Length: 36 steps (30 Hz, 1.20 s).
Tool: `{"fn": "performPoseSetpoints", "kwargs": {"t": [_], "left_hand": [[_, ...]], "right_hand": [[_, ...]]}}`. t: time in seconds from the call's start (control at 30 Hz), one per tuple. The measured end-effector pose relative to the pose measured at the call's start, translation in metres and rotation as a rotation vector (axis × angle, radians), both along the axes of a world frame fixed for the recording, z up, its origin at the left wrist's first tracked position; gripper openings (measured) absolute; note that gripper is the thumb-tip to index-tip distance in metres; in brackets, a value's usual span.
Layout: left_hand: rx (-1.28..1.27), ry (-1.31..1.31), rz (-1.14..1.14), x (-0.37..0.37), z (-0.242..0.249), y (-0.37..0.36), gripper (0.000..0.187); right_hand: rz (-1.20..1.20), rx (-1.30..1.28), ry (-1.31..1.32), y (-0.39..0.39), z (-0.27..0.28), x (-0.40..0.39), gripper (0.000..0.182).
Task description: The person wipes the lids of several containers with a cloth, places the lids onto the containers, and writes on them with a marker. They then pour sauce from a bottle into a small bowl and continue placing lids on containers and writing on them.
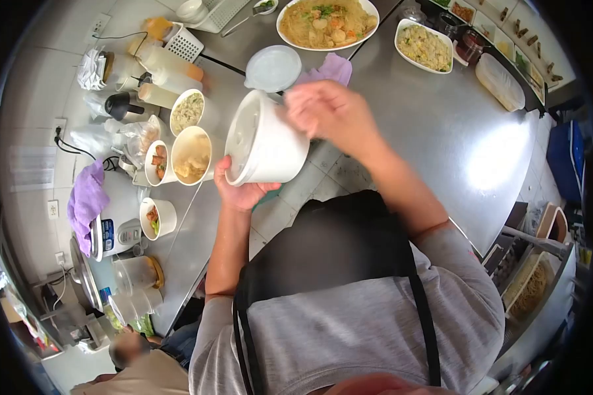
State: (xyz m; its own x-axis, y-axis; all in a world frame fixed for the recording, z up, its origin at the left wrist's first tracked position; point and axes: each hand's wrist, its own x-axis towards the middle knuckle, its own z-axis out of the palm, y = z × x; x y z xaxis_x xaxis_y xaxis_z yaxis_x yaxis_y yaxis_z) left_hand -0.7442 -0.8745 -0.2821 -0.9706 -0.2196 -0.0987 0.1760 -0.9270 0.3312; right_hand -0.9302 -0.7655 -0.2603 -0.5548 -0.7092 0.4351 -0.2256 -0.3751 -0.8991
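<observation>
- Currently, the smooth white tub point(280, 145) is held tilted sideways, left hand point(244, 191) clamped on its lower wall, thumb at the rim.
- Right hand point(326, 117) blurs beside it; finger spacing and contact I cannot tell.
- Beyond sits a translucent round lid point(273, 68).
- Rightward, the smooth steel counter point(435, 118) leaves room.
- Lettering on the white appliance point(122, 238) is too small.

On the counter point(435, 131), the noodle plate point(328, 48) lies to the left of the rice dish point(412, 61). The lid point(274, 68) lies beside the cloth point(333, 68), on its left. The food cups point(168, 214) stand left of the tub point(280, 148).
</observation>
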Motion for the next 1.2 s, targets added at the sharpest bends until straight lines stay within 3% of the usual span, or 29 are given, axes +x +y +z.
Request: {"fn": "performPoseSetpoints", "kwargs": {"t": [0.03,0.13,0.2,0.27,0.3,0.4,0.5,0.6,0.7,0.73,0.87,0.93,1.0,1.1,1.13,1.2], "left_hand": [[0.001,0.012,-0.025,0.0,-0.006,-0.002,0.071],[-0.056,0.062,-0.035,0.0,-0.005,-0.002,0.071],[-0.071,0.011,0.06,0.009,-0.01,-0.008,0.07],[-0.059,-0.055,0.161,0.015,-0.026,-0.024,0.069],[-0.061,-0.057,0.177,0.011,-0.022,-0.029,0.069],[-0.073,-0.035,0.063,0.009,-0.023,-0.033,0.069],[-0.066,-0.04,-0.044,-0.01,-0.005,-0.023,0.07],[-0.114,-0.201,0.168,-0.032,0.007,-0.012,0.066],[-0.124,-0.257,0.268,-0.048,0.012,-0.004,0.061],[-0.135,-0.26,0.287,-0.052,0.012,-0.003,0.06],[-0.104,-0.259,0.397,-0.062,0.03,0.003,0.055],[-0.218,-0.331,0.416,-0.056,0.026,-0.005,0.052],[-0.332,-0.362,0.441,-0.055,0.014,-0.01,0.05],[-0.517,-0.413,0.507,-0.062,0.0,0.002,0.049],[-0.592,-0.459,0.538,-0.07,0.003,0.016,0.049],[-0.709,-0.545,0.502,-0.072,0.006,0.024,0.05]], "right_hand": [[-0.018,-0.083,0.154,-0.005,0.003,0.008,0.016],[-0.011,0.045,0.16,-0.014,-0.002,0.009,0.018],[0.245,0.782,0.65,-0.016,-0.023,-0.012,0.017],[0.285,0.788,0.644,-0.007,-0.072,-0.033,0.017],[0.306,0.795,0.646,-0.005,-0.07,-0.04,0.018],[0.158,0.488,0.116,-0.008,-0.014,-0.047,0.022],[0.483,0.337,-0.253,-0.028,0.015,-0.034,0.025],[0.078,0.122,-0.084,-0.041,-0.001,-0.011,0.024],[-0.346,-0.107,0.3,-0.041,-0.014,0.012,0.025],[-0.382,-0.091,0.307,-0.034,-0.01,0.024,0.022],[-0.17,-0.134,1.005,-0.015,-0.05,0.02,0.021],[0.139,-0.102,0.235,-0.017,-0.098,0.003,0.017],[-0.013,0.084,-0.42,-0.014,-0.088,-0.001,0.023],[0.351,-0.039,-1.073,-0.024,-0.058,-0.011,0.034],[0.227,-0.092,-1.021,-0.037,-0.044,-0.002,0.042],[0.317,-0.003,-0.969,-0.04,-0.038,-0.016,0.044]]}}
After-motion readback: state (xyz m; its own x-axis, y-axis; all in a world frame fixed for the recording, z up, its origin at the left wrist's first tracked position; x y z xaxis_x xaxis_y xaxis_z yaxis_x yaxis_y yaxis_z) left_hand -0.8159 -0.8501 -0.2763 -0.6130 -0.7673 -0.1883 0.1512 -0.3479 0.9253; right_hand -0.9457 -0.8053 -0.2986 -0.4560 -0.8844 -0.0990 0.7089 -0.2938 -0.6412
